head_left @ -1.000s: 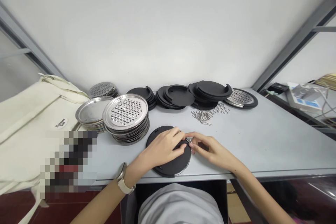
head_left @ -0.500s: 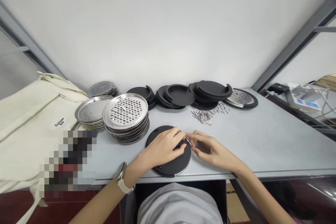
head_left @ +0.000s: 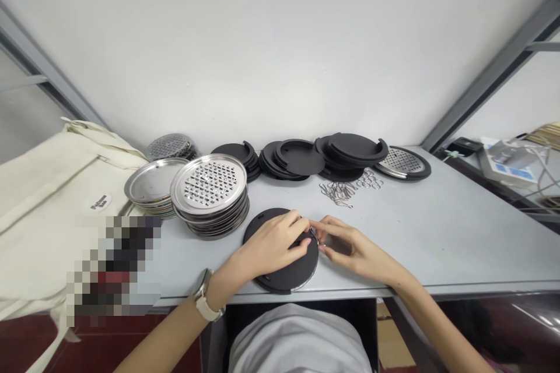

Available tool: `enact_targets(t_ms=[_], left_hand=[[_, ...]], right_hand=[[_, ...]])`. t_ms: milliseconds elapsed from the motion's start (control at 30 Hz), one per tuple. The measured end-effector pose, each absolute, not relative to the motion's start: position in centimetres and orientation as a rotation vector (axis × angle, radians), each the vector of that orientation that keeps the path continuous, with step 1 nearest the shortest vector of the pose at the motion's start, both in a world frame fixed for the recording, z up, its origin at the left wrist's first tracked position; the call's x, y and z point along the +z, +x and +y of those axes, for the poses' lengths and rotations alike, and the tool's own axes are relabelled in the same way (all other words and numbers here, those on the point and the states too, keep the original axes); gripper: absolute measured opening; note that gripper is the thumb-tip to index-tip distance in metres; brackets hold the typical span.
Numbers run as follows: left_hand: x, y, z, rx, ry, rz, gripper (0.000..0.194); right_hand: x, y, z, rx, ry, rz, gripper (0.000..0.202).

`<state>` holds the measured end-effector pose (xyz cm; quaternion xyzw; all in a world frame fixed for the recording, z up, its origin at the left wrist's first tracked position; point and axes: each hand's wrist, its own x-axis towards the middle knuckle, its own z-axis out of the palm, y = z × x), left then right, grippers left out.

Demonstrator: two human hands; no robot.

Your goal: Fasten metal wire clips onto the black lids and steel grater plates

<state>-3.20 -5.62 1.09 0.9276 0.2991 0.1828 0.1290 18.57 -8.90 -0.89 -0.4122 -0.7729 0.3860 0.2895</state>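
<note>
A round black disc (head_left: 291,271) lies flat near the table's front edge. Across its top rests my left hand (head_left: 275,245), fingers bent together at the disc's right side. My right hand (head_left: 354,247) pinches a small metal hook (head_left: 314,234) at the disc's right rim, and the left fingertips touch the same spot. How the hook meets the rim is partly hidden by fingers. Behind the hands lie a pile of metal hooks (head_left: 338,192) and several small rings (head_left: 370,180).
Stacked metal grater discs (head_left: 210,185) and plain metal discs (head_left: 155,180) stand at the left. Black discs (head_left: 301,158) are piled along the wall, beside a grater in a black holder (head_left: 405,163). A cream bag (head_left: 48,204) covers the left edge.
The hook between my fingers has tilted slightly, and my right fingertips have shifted a little. My left hand stays on the disc.
</note>
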Motion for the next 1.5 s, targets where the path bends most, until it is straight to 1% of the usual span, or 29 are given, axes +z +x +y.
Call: enact_targets(t_ms=[200,333,533,800,1000,1500], left_hand=[[1.14,-3.21,-5.64,0.542,2.697,0.858,0.004],[1.09,-3.21,-5.62,0.539,2.703,0.865,0.004],[1.03,-3.19,-5.58,0.543,2.713,0.868,0.004],[0.98,-3.19,-5.55,0.518,2.721,0.866,0.005],[0.94,-3.25,-5.47,0.510,2.719,0.867,0.006],[0.89,-3.28,-5.47,0.514,2.692,0.866,0.007]], right_hand=[[-0.32,18.53,-9.06,1.093,-1.132,-2.029,0.040],[-0.21,18.44,-9.07,1.059,-1.142,-2.012,0.039],[-0.02,18.30,-9.02,1.055,-1.132,-2.006,0.032],[-0.21,18.45,-8.89,0.985,-1.129,-2.003,0.032],[-0.63,18.69,-8.86,1.000,-1.138,-1.959,0.042],[-0.46,18.67,-8.90,0.988,-1.124,-1.989,0.043]])
